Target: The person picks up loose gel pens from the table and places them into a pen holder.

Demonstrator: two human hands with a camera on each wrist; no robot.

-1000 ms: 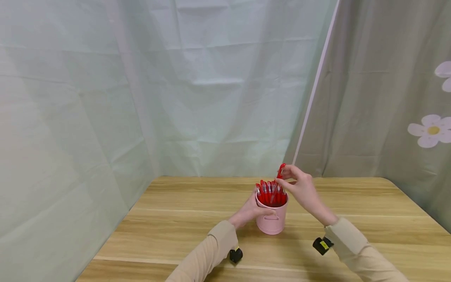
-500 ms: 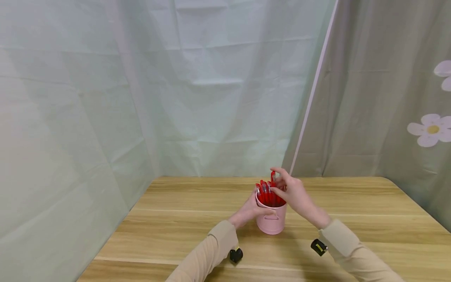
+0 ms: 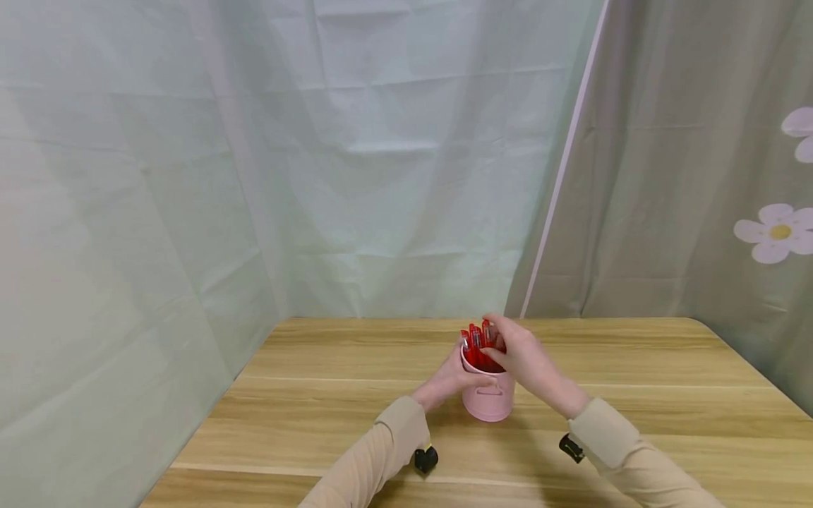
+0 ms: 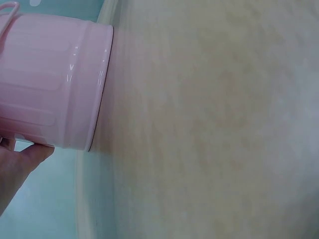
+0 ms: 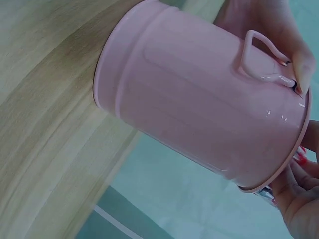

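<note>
A pink metal bucket (image 3: 488,406) stands upright on the table, holding several red pens (image 3: 475,340). My left hand (image 3: 449,377) grips it from the left near the rim, thumb close to the small front handle (image 5: 246,56). The left wrist view shows some of that hand's fingers (image 4: 22,159) along the bucket's side. My right hand (image 3: 526,358) pinches a red pen (image 3: 487,329) whose lower part is inside the bucket. The right wrist view has the right hand's fingers at the rim, and the bucket hides most of the pens there.
The wooden table (image 3: 305,423) spreads around the bucket, its far edge running along a pale curtain (image 3: 406,176). A grey curtain (image 3: 660,176) with white flowers hangs at the right. Black devices (image 3: 425,458) are worn at both wrists.
My right hand has moved left and down, and its pen has gone from tilted above the rim to nearly upright, lower among the others. The left hand and bucket have stayed put.
</note>
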